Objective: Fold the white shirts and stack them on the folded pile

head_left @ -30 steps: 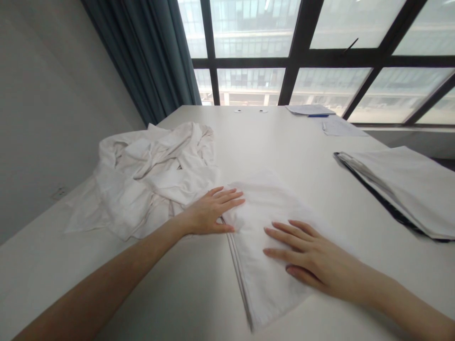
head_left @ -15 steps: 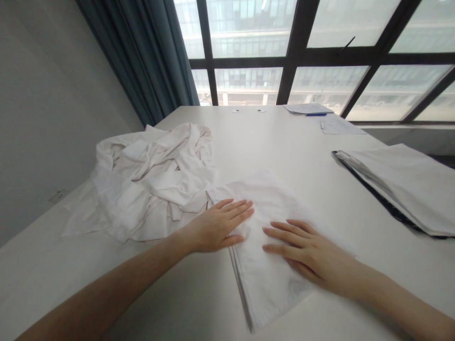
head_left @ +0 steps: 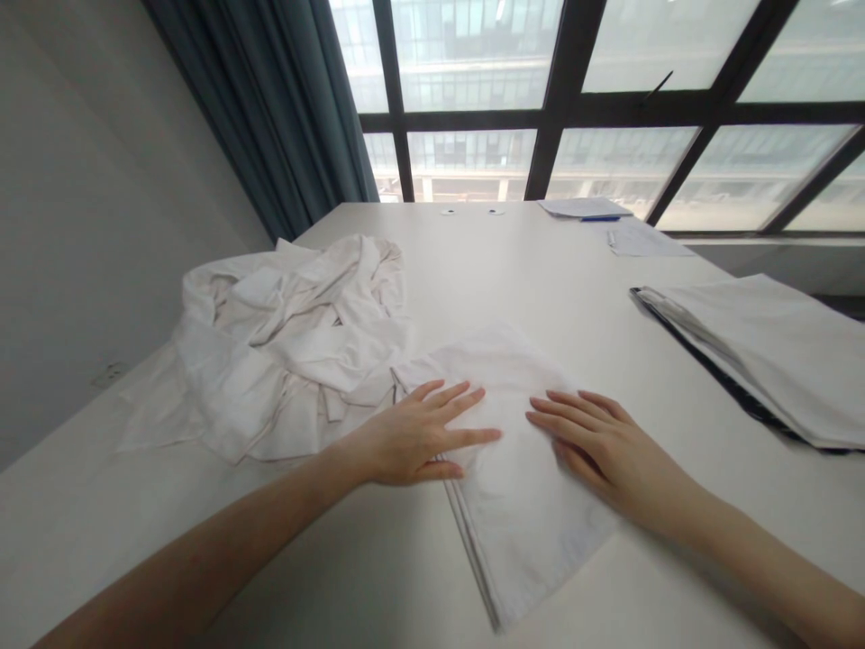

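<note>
A folded white cloth [head_left: 533, 532] lies flat in front of me, its layered edge facing left. My left hand [head_left: 423, 435] rests palm down on its left side with the fingers spread. On the right part of the same cloth, my right hand [head_left: 595, 442] lies flat with its fingers stretched out, close to one another. Neither hand grips anything. Just beyond my left forearm is a crumpled heap of white cloth [head_left: 290, 342], close to the folded one.
The white table [head_left: 473, 261] reaches to the window. At the right, a stack of folded white cloth [head_left: 777, 351] sits on something black and flat. Papers [head_left: 585, 207] and a blue pen [head_left: 600, 218] lie at the far right. A dark curtain [head_left: 270, 108] hangs at the left.
My right hand has slid up and to the right across the folded cloth. My left hand's fingers have spread wider. The cloth's near corner has shifted slightly right.
</note>
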The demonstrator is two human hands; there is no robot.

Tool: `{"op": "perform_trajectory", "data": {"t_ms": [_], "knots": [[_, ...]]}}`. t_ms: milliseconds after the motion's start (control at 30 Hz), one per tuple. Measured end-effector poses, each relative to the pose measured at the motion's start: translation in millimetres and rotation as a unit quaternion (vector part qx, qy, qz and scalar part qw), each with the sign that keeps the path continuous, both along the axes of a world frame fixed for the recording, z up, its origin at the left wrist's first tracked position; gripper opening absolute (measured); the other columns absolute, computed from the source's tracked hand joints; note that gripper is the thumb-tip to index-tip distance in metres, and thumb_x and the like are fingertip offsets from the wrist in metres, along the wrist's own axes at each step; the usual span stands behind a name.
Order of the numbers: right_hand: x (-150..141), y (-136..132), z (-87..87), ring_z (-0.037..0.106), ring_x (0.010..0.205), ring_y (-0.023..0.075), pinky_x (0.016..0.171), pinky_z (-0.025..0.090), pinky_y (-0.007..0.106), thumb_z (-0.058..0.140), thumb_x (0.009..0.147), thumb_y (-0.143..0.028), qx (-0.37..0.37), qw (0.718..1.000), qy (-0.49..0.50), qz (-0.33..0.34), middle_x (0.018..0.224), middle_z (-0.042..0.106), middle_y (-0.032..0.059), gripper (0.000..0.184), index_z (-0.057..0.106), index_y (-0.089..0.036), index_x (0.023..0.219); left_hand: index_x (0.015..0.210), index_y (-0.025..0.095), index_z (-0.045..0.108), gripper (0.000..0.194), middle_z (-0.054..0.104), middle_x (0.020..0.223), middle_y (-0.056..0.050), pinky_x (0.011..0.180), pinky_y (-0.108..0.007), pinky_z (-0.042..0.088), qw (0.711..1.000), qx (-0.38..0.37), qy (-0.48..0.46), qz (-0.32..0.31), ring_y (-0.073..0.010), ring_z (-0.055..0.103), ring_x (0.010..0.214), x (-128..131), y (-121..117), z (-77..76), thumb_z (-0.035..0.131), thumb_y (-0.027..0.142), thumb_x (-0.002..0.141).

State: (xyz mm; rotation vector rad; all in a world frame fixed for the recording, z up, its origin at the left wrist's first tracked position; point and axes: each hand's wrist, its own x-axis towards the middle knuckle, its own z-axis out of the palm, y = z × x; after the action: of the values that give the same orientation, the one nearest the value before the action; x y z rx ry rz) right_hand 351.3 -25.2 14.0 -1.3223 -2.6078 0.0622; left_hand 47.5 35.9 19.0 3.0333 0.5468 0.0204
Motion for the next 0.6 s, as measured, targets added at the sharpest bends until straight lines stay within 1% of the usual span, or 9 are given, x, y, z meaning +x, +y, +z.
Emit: {"op": "perform_trajectory", "data": {"t_ms": [167, 333, 467, 600], "knots": [[9, 8, -1.2, 0.047, 0.135, 0.0260, 0.107, 0.038, 0.055, 0.040, 0.100, -0.033, 0.003, 0.999, -0.008, -0.043, 0.142, 0.057, 0.0037, 0.040, 0.058, -0.029, 0.135, 0.150, 0.036, 0.034, 0.056, 0.023, 0.161, -0.013, 0.115, -0.054, 0.023, 1.000, -0.023, -0.014, -0.006, -0.0352, 0.028, 0.146, -3, 2, 0.1, 0.049, 0.049, 0.097], [14, 11, -5.4, 0.045, 0.137, 0.0264, 0.107, 0.039, 0.052, 0.039, 0.100, -0.033, 0.008, 0.997, 0.018, -0.071, 0.143, 0.056, 0.0050, 0.040, 0.059, -0.028, 0.134, 0.147, 0.041, 0.040, 0.049, 0.027, 0.161, -0.007, 0.116, -0.054, 0.021, 0.998, -0.046, -0.028, -0.031, -0.0337, 0.029, 0.146, -4, 3, 2.5, 0.047, 0.049, 0.098], [16, 12, -8.3, 0.044, 0.138, 0.0265, 0.107, 0.039, 0.052, 0.038, 0.100, -0.034, -0.006, 0.996, 0.022, -0.091, 0.146, 0.053, 0.0048, 0.042, 0.056, -0.028, 0.137, 0.146, 0.037, 0.042, 0.049, 0.032, 0.159, -0.005, 0.118, -0.051, 0.020, 0.997, -0.056, -0.031, -0.050, -0.0304, 0.029, 0.146, -3, 3, 5.0, 0.049, 0.047, 0.098], [20, 13, -12.5, 0.040, 0.140, 0.0267, 0.109, 0.038, 0.052, 0.035, 0.100, -0.039, -0.025, 0.994, 0.014, -0.110, 0.152, 0.045, 0.0041, 0.046, 0.049, -0.029, 0.143, 0.146, 0.033, 0.043, 0.049, 0.036, 0.157, -0.004, 0.119, -0.046, 0.020, 0.994, -0.077, -0.043, -0.065, -0.0266, 0.031, 0.146, -2, 0, 6.9, 0.050, 0.042, 0.098]]}}
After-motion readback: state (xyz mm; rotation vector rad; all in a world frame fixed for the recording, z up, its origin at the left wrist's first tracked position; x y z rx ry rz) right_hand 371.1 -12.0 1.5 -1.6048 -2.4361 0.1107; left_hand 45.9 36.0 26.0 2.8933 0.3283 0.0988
